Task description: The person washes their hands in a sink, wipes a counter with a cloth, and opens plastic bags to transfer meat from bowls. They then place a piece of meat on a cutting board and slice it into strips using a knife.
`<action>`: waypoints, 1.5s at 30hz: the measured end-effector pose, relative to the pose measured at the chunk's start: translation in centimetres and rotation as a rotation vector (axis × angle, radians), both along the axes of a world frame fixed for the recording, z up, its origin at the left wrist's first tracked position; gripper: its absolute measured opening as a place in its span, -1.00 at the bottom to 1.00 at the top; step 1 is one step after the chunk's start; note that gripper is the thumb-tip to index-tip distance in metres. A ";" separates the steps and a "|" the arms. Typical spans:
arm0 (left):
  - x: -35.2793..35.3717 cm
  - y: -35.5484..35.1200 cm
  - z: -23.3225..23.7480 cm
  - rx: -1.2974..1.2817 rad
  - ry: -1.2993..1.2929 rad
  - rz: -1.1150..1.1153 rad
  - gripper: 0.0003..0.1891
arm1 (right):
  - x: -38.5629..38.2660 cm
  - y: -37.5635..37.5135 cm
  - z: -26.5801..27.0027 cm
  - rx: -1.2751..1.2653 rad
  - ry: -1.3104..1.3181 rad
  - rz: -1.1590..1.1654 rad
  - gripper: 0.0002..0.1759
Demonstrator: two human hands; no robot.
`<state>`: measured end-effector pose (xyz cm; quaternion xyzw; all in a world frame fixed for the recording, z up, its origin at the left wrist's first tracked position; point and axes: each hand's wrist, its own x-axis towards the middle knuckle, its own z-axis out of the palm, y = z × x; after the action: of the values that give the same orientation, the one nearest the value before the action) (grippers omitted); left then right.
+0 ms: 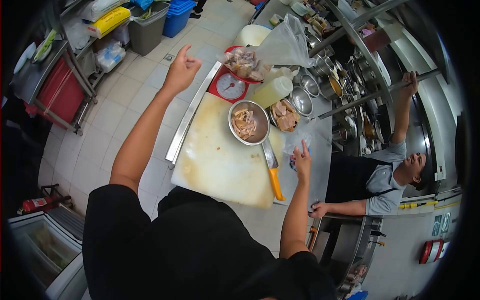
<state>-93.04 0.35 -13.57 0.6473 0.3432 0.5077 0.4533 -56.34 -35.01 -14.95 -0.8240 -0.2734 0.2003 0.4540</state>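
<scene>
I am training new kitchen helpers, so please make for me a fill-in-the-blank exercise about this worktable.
The body of the kitchen scale is ____.
The kitchen knife points its ____ toward the camera wearer's body.
Of the left hand and the right hand, the ____ one is nearer to this knife.
The metal bowl with cut meat stands ____ the cutting board.

Missing words: red; handle; right; on.

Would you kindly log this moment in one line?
left hand: empty, raised | right hand: empty, raised | bowl: meat, on board | knife: board edge
</scene>
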 end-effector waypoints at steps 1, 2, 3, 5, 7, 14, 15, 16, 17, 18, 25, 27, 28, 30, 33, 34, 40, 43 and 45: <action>0.3 0.8 0.3 -0.001 0.001 0.000 -0.30 | -0.4 -0.2 0.8 -0.019 0.125 0.033 -0.44; 0.8 1.5 1.3 0.060 0.033 -0.030 -0.24 | -0.5 -0.4 1.5 -0.019 0.124 0.033 -0.44; 1.2 1.8 2.3 0.121 0.063 -0.059 -0.17 | -0.3 -0.7 2.2 -0.025 0.169 0.064 -0.46; 2.5 2.1 4.5 0.164 0.118 -0.058 -0.07 | 0.2 -0.9 2.9 -0.023 0.209 0.100 -0.46; 4.1 2.9 6.2 0.216 0.177 -0.059 0.03 | 0.5 -1.2 3.0 0.048 0.237 0.115 -0.47; 8.5 4.1 10.2 0.410 0.378 -0.318 0.30 | -0.3 -2.6 3.8 0.167 0.592 0.272 -0.39; 8.9 4.0 10.5 0.456 0.420 -0.369 0.30 | -0.7 -2.8 3.8 0.171 0.586 0.270 -0.39; 9.9 4.7 10.3 0.455 0.417 -0.368 0.30 | -1.0 -3.0 3.8 0.186 0.567 0.296 -0.39; 11.4 6.0 9.4 0.495 0.414 -0.392 0.30 | -1.3 -3.0 4.1 0.191 0.552 0.324 -0.38; 11.8 5.8 9.1 0.525 0.416 -0.415 0.30 | -1.3 -3.0 4.3 0.172 0.559 0.329 -0.38; 11.7 4.4 10.4 0.453 0.487 -0.541 0.25 | -1.9 -2.8 5.0 0.127 0.377 0.343 -0.40; 11.7 4.5 10.0 0.545 0.504 -0.493 0.26 | -1.9 -2.2 4.8 0.070 0.265 0.305 -0.43; 11.6 4.7 9.7 0.513 0.466 -0.498 0.28 | -1.9 -2.1 4.7 0.081 0.234 0.239 -0.48; 10.9 4.5 9.6 0.496 0.444 -0.487 0.29 | -2.0 -2.3 4.4 0.075 0.198 0.174 -0.53; 9.7 4.8 9.0 0.474 0.407 -0.476 0.29 | -2.4 -1.9 4.8 0.098 0.183 0.077 -0.62; 9.4 4.9 8.7 0.449 0.413 -0.475 0.30 | -2.8 -1.9 4.9 0.114 0.183 0.051 -0.65; 8.2 5.0 7.7 0.383 0.427 -0.485 0.30 | -3.1 -1.2 4.3 0.134 0.129 0.036 -0.77; 8.6 5.1 6.8 0.370 0.396 -0.492 0.29 | -3.8 -1.1 4.0 0.154 0.082 0.017 -0.78; 8.7 5.3 6.9 0.419 0.372 -0.442 0.30 | -4.0 -0.9 3.9 0.162 0.048 0.017 -0.75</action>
<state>-84.30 5.63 -6.68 0.8660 0.1600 0.3303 0.3395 -60.34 -35.91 -11.09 -0.7772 -0.2849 0.2013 0.5237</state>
